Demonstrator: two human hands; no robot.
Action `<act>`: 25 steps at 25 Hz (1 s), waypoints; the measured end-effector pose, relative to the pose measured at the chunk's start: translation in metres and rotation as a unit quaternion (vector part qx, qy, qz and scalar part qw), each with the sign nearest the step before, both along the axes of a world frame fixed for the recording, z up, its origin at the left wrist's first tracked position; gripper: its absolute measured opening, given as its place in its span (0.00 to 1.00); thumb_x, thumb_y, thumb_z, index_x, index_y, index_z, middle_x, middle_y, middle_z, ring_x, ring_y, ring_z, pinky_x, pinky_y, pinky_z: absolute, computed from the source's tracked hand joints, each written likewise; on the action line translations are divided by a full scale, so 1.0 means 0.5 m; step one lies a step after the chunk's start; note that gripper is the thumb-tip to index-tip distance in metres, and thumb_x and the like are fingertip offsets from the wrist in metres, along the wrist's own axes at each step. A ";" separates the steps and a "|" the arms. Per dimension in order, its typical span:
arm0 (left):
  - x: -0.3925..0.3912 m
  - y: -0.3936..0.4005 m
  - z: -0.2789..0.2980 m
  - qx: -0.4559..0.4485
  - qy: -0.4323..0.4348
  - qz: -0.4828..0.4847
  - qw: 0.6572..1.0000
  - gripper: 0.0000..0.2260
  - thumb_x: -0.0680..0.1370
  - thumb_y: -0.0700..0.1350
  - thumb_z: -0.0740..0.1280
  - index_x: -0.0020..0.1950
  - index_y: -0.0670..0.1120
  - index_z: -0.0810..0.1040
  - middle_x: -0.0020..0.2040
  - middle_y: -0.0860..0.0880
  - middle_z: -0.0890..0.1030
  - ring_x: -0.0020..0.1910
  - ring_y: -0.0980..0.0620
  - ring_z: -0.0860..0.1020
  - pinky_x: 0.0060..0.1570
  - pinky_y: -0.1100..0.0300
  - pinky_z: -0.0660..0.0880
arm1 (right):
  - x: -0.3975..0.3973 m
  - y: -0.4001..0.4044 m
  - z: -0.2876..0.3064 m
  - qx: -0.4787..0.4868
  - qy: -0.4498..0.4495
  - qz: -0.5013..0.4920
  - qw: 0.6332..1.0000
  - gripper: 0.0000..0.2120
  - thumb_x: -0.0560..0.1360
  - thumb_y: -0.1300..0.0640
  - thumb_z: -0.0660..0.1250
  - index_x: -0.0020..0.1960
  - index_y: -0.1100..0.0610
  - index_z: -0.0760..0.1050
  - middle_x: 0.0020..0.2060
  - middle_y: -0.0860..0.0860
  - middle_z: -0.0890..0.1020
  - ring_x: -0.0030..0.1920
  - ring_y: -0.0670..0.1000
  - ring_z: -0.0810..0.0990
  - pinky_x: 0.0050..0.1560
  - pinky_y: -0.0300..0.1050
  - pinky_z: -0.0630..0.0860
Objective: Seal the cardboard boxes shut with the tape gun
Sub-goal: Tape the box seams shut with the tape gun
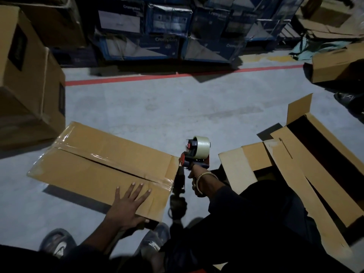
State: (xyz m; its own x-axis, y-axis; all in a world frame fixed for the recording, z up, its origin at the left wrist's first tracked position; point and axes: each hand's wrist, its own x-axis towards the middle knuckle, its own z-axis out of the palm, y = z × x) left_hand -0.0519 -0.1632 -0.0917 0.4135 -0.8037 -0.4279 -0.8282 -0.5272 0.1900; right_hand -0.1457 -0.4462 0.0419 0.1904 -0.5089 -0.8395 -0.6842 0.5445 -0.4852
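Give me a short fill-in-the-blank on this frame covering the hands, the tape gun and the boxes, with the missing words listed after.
1. The left hand lies flat on the ____ box, fingers spread.
2. The right hand grips the tape gun by its ____.
3. The long box to the person's right has its flaps ____.
4. A ____ line is painted across the floor before the stacked blue cartons.

Missing words: taped; handle; open; red

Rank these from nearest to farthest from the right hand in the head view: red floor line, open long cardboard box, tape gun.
1. Red-and-blue tape gun, gripped by the right hand.
2. Open long cardboard box, to its right.
3. Red floor line, far ahead.
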 end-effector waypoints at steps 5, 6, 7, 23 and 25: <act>-0.051 0.023 -0.017 0.038 0.003 0.076 0.996 0.48 0.71 0.77 0.61 0.84 0.51 0.60 0.84 0.41 0.59 0.80 0.32 0.62 0.69 0.22 0.54 | 0.007 -0.002 -0.007 0.000 0.044 0.002 0.999 0.06 0.70 0.65 0.66 0.40 0.59 0.68 0.24 0.52 0.67 0.20 0.50 0.65 0.25 0.34 0.64; -0.057 0.026 -0.010 0.046 0.026 0.091 0.994 0.49 0.71 0.77 0.62 0.84 0.50 0.59 0.84 0.40 0.58 0.80 0.31 0.61 0.70 0.22 0.53 | 0.011 0.000 -0.006 -0.003 0.040 0.006 0.999 0.06 0.69 0.65 0.65 0.38 0.58 0.68 0.23 0.52 0.66 0.20 0.50 0.64 0.25 0.34 0.64; -0.063 0.028 0.000 0.041 0.029 0.109 0.993 0.50 0.70 0.75 0.63 0.84 0.49 0.59 0.84 0.39 0.57 0.80 0.31 0.60 0.71 0.22 0.53 | 0.017 -0.001 -0.006 -0.004 0.036 0.007 0.999 0.08 0.69 0.64 0.64 0.36 0.57 0.66 0.23 0.51 0.65 0.21 0.50 0.63 0.25 0.34 0.63; -0.121 -0.133 0.010 -0.009 0.040 0.329 0.943 0.56 0.70 0.81 0.53 0.85 0.43 0.51 0.83 0.33 0.52 0.83 0.33 0.52 0.76 0.27 0.44 | 0.107 -0.058 0.018 0.043 0.009 0.063 0.997 0.15 0.69 0.61 0.63 0.31 0.52 0.58 0.24 0.50 0.61 0.20 0.50 0.59 0.27 0.36 0.57; -0.103 -0.147 0.021 -0.049 -0.002 0.255 0.966 0.52 0.71 0.79 0.57 0.85 0.48 0.52 0.84 0.37 0.54 0.84 0.38 0.52 0.78 0.30 0.42 | 0.120 -0.061 0.020 0.069 0.005 0.075 0.995 0.15 0.68 0.61 0.63 0.30 0.51 0.58 0.24 0.49 0.62 0.21 0.50 0.59 0.29 0.38 0.55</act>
